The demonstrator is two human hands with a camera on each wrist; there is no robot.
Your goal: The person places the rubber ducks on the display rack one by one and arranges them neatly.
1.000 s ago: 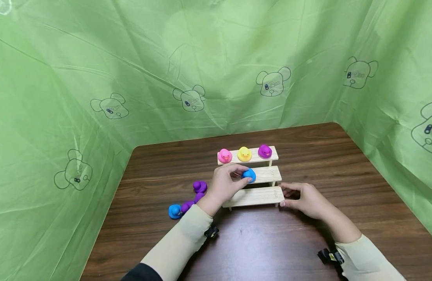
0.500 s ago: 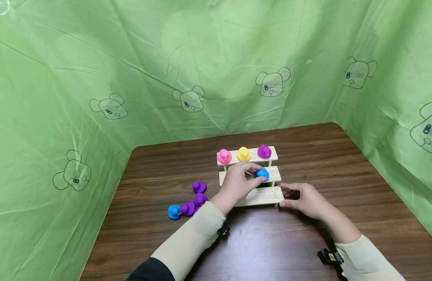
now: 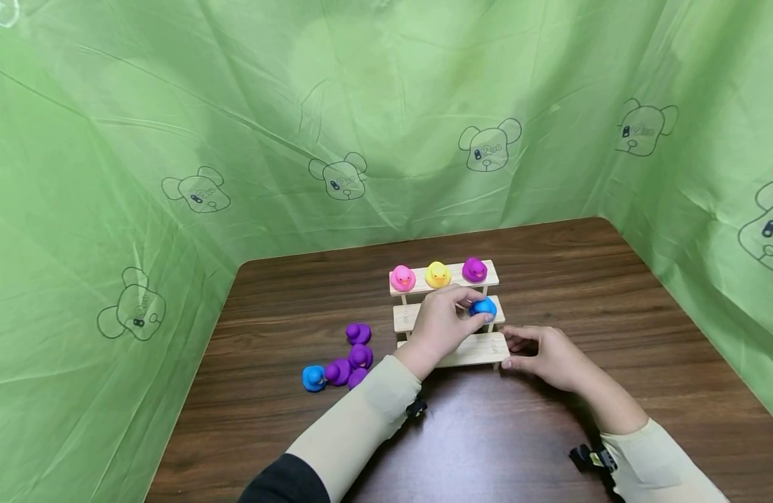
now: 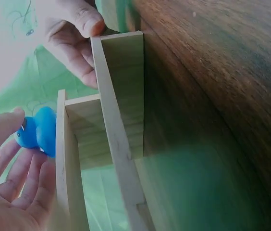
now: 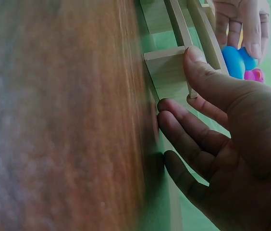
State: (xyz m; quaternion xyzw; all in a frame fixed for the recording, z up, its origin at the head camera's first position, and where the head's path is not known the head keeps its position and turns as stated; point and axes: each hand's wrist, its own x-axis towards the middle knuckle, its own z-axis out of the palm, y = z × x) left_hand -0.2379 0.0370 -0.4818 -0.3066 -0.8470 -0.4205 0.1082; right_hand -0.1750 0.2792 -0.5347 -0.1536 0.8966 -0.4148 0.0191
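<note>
My left hand (image 3: 441, 320) pinches a blue rubber duck (image 3: 484, 307) at the right end of the middle step of a wooden three-step rack (image 3: 474, 351). In the left wrist view the blue duck (image 4: 43, 132) sits against the step board, thumb on one side and fingers on the other. My right hand (image 3: 551, 358) grips the right end of the lowest step. From the right wrist view, its thumb (image 5: 205, 72) and index finger pinch the board's end, while the other fingers lie near the table. Part of the rack is hidden behind my left hand.
On the top step stand a pink duck (image 3: 402, 279), a yellow duck (image 3: 438, 275) and a purple duck (image 3: 475, 270). Left of the rack, several purple ducks (image 3: 360, 356) and another blue duck (image 3: 313, 378) lie on the brown table (image 3: 285, 300). A green curtain (image 3: 386, 105) surrounds the table.
My left hand has carried the blue duck rightward along the middle step, from near its middle to its right end. My right hand has stayed on the rack's lowest step.
</note>
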